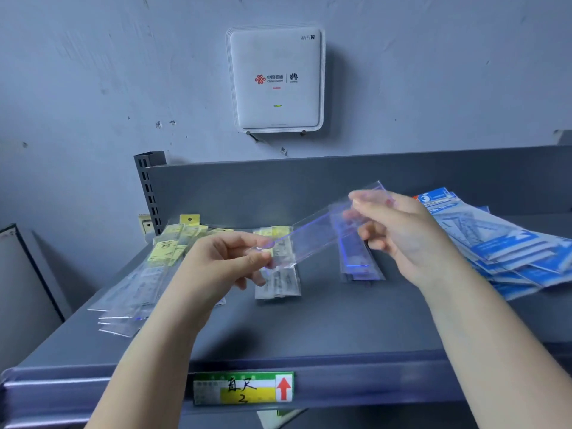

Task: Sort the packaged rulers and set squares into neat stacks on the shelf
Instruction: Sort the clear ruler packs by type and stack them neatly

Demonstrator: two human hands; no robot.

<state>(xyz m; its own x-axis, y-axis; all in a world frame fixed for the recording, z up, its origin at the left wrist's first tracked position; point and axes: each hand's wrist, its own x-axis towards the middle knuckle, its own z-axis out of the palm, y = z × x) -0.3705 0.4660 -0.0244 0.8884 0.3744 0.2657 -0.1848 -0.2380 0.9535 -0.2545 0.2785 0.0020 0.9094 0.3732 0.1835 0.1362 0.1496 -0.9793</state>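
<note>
Clear packaged ruler blurred, pinched by left hand fingers, right hand fingers.

Both hands, left and right, pinch a clear packaged ruler above the shelf.

The shelf is dull grey-blue, against a paler blue-grey wall flecked with dark marks. The router at upper centre is white with a red logo and green light. At left, the ruler packs carry yellow headers; at right, the set-square packs are blue and white. The shelf label at bottom is green, yellow and white with a red arrow.
</note>
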